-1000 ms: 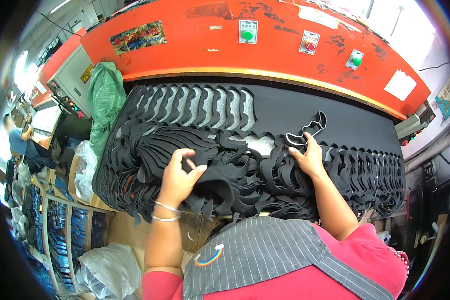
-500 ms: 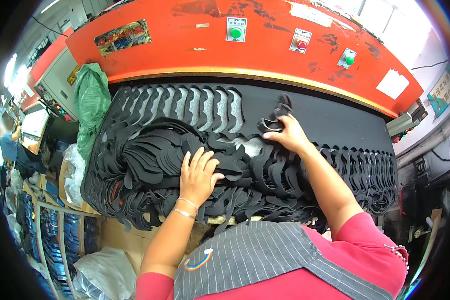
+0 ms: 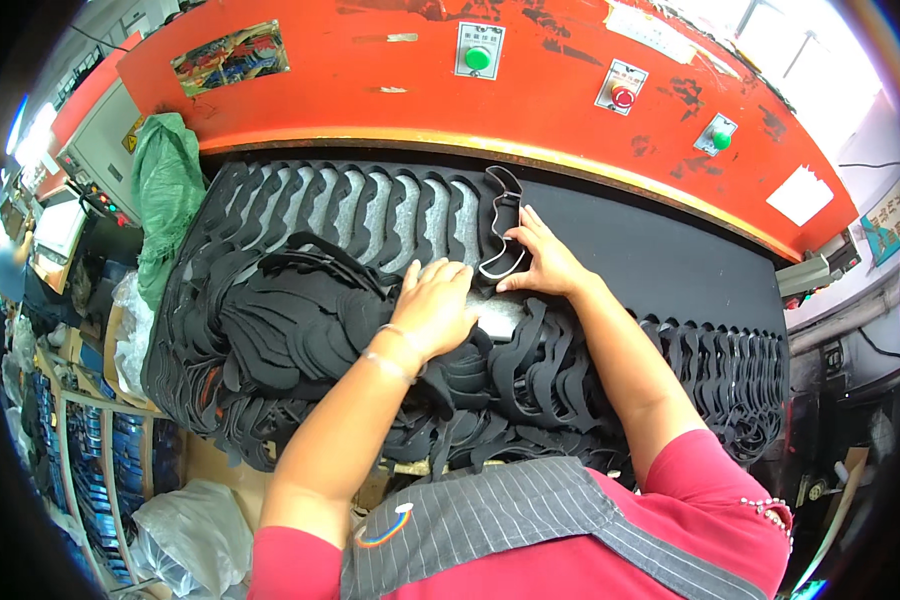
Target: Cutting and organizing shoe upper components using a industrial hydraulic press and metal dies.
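A curved metal cutting die [image 3: 506, 222] stands on the black sheet material [image 3: 630, 230], just right of a row of crescent-shaped cut-outs [image 3: 375, 220]. My right hand [image 3: 550, 262] grips the die's right side between thumb and fingers. My left hand [image 3: 436, 305] lies palm down, fingers stretched, by the lower ends of the cut-outs and over dark pieces; its fingertips point toward the die without holding it. Beside it on the left is a heap of stacked black cut pieces [image 3: 290, 320]. Wavy black offcuts [image 3: 540, 370] lie below the die, between my forearms.
An orange press beam [image 3: 370, 85] spans the far side, with a green button [image 3: 478, 59], a red button [image 3: 622, 96] and another green button [image 3: 720, 139]. A green woven sack [image 3: 165, 200] hangs at the left. Plastic bags [image 3: 195, 530] lie lower left, near a rack.
My right hand has brought the die left and down onto the sheet beside the last cut-out. My left hand has moved right and up, off the heap.
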{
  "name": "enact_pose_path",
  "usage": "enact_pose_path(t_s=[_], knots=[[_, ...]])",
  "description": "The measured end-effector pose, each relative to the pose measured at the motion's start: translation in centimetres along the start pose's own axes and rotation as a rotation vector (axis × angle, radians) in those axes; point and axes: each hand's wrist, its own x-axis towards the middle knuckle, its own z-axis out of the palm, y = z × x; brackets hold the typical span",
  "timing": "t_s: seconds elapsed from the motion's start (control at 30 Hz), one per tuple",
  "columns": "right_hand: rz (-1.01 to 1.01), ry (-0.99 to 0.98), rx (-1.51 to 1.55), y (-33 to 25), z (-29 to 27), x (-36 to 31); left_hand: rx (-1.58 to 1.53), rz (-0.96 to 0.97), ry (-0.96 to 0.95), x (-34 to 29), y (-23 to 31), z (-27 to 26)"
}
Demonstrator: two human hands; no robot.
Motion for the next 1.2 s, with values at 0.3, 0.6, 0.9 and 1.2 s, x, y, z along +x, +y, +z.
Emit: enact_pose_path(t_s=[0.3, 0.6, 0.9, 1.2], knots=[[-0.051, 0.017, 0.047, 0.7, -1.0, 0.6, 0.054, -0.049, 0.030, 1.9, 0.1, 5.2], [-0.020, -0.037, 0.048, 2.5, -2.3, 2.9, 0.064, -0.047, -0.011, 5.5, -0.9, 4.7], [-0.142, 1.103, 0.333, 0.8, -19.3, 1.3, -0.399, 0.056, 0.494, 13.6, -2.2, -3.5], [0.291, 1.692, -0.827, 16.5, -27.5, 0.7, 0.133, 0.311, 0.902, 24.4, -0.3, -9.0]])
